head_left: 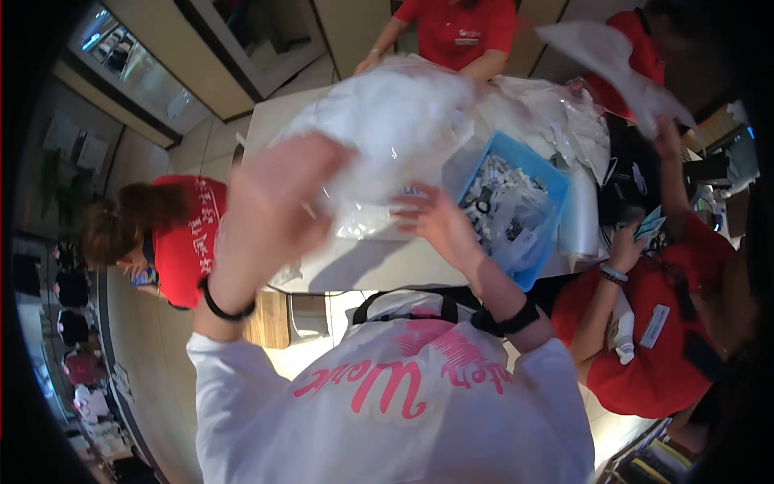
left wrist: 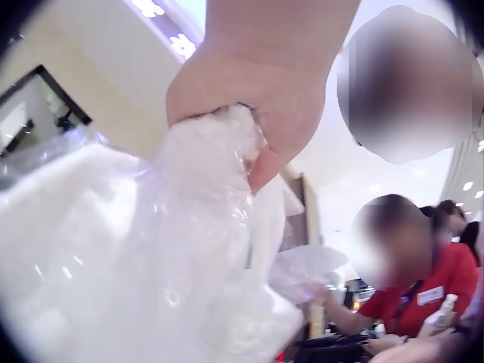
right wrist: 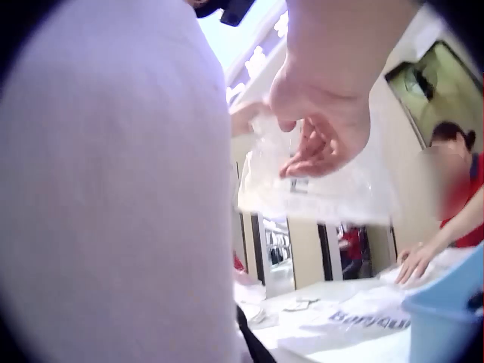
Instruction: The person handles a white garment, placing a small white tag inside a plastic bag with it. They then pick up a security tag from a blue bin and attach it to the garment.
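My left hand [head_left: 290, 194], blurred and raised over the table, grips the bunched top of a clear plastic bag [head_left: 387, 113] with white material inside. In the left wrist view the bag [left wrist: 151, 249] hangs from the curled fingers, and the left hand [left wrist: 249, 98] covers the gathered part. My right hand [head_left: 443, 226] is beside the bag's lower right side with its fingers spread. From the right wrist its fingers look relaxed and slightly bent, holding nothing, and this hand [right wrist: 325, 136] overlaps the bag [right wrist: 318, 197] behind it.
A blue bin [head_left: 556, 226] of small white and dark pieces stands right of my right hand. Beside it are a clear plastic roll [head_left: 582, 214] and more plastic-wrapped white items [head_left: 548, 113] on the white table [head_left: 355, 262]. People in red shirts stand around; one at right holds up a plastic bag [head_left: 605, 60].
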The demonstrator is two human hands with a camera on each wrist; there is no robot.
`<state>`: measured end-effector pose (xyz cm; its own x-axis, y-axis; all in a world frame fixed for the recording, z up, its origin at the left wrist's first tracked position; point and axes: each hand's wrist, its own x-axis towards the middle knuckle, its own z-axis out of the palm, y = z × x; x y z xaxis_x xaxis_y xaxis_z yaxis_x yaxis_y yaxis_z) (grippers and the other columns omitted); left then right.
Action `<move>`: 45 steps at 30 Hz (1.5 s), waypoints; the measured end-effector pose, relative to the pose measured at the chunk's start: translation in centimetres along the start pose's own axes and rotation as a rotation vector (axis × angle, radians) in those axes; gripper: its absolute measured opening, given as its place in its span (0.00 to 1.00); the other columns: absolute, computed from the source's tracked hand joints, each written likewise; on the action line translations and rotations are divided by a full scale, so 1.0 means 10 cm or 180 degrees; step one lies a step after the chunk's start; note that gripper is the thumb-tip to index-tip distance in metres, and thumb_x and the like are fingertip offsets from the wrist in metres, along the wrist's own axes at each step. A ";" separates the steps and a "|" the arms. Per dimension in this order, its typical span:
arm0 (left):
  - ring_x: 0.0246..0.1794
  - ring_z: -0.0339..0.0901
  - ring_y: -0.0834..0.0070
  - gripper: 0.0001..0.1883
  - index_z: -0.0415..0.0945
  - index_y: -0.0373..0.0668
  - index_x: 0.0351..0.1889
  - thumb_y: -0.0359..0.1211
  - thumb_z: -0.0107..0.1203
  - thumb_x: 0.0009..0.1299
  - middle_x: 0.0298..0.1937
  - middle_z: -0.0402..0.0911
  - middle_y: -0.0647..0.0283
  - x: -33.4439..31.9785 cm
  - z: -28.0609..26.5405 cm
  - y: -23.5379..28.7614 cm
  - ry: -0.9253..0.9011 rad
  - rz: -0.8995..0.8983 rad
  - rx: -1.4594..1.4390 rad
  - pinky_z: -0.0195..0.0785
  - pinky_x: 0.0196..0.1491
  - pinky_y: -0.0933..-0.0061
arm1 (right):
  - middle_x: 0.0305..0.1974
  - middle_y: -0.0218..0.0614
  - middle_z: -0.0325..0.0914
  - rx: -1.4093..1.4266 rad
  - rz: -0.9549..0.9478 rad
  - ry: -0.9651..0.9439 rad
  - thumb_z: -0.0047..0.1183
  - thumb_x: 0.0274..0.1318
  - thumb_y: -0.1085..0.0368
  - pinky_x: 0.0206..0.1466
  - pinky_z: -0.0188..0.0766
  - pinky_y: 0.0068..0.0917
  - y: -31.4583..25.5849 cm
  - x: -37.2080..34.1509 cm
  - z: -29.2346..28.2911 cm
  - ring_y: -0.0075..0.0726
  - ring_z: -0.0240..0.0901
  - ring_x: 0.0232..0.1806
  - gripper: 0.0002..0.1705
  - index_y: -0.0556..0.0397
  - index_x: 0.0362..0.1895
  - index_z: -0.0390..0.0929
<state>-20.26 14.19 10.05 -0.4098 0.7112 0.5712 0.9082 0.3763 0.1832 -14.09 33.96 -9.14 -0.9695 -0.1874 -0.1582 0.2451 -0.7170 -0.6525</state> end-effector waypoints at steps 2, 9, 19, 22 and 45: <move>0.27 0.73 0.69 0.12 0.73 0.42 0.29 0.26 0.53 0.44 0.28 0.74 0.63 -0.09 0.28 0.23 -0.0305 0.0590 0.0465 0.65 0.28 0.72 | 0.57 0.37 0.66 0.1619 -0.0392 0.0544 0.31 0.60 0.41 0.51 0.68 0.44 -0.42 0.09 0.14 0.45 0.65 0.55 0.32 0.46 0.61 0.62; 0.33 0.73 0.65 0.20 0.72 0.43 0.41 0.23 0.53 0.48 0.34 0.74 0.64 -0.15 1.09 0.03 -0.0603 -0.0056 -0.0071 0.66 0.36 0.67 | 0.56 0.39 0.67 0.1917 -0.1613 -0.0108 0.32 0.60 0.42 0.59 0.62 0.51 -0.69 -0.03 -0.43 0.46 0.65 0.57 0.32 0.47 0.61 0.59; 0.64 0.60 0.58 0.40 0.55 0.39 0.66 0.23 0.52 0.51 0.62 0.65 0.53 -0.15 1.87 -0.14 -0.1283 -0.1930 -0.3866 0.53 0.63 0.66 | 0.50 0.37 0.72 -0.1141 -0.2408 0.1010 0.45 0.58 0.56 0.52 0.67 0.36 -0.85 0.10 -1.53 0.36 0.71 0.49 0.26 0.42 0.61 0.62; 0.61 0.65 0.57 0.41 0.57 0.32 0.63 0.26 0.53 0.45 0.60 0.68 0.51 -0.10 2.08 -0.20 -0.0961 -0.3598 -0.5699 0.55 0.63 0.66 | 0.47 0.38 0.74 -0.3136 -0.2771 0.1944 0.49 0.57 0.63 0.48 0.70 0.30 -0.93 0.32 -1.63 0.30 0.73 0.45 0.28 0.43 0.63 0.60; 0.48 0.72 0.75 0.24 0.65 0.31 0.57 0.29 0.55 0.64 0.50 0.75 0.60 0.78 2.95 -0.46 -0.0978 -0.2150 -0.3446 0.63 0.50 0.78 | 0.33 0.41 0.76 -0.3967 -0.0426 0.1912 0.60 0.45 0.53 0.41 0.66 0.30 -2.06 -0.26 -1.81 0.34 0.72 0.37 0.24 0.60 0.41 0.77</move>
<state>-30.12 35.49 -9.94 -0.6795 0.7309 -0.0635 0.0662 0.1472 0.9869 -16.73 61.32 -8.68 -0.9178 0.3765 -0.1262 0.2899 0.4181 -0.8609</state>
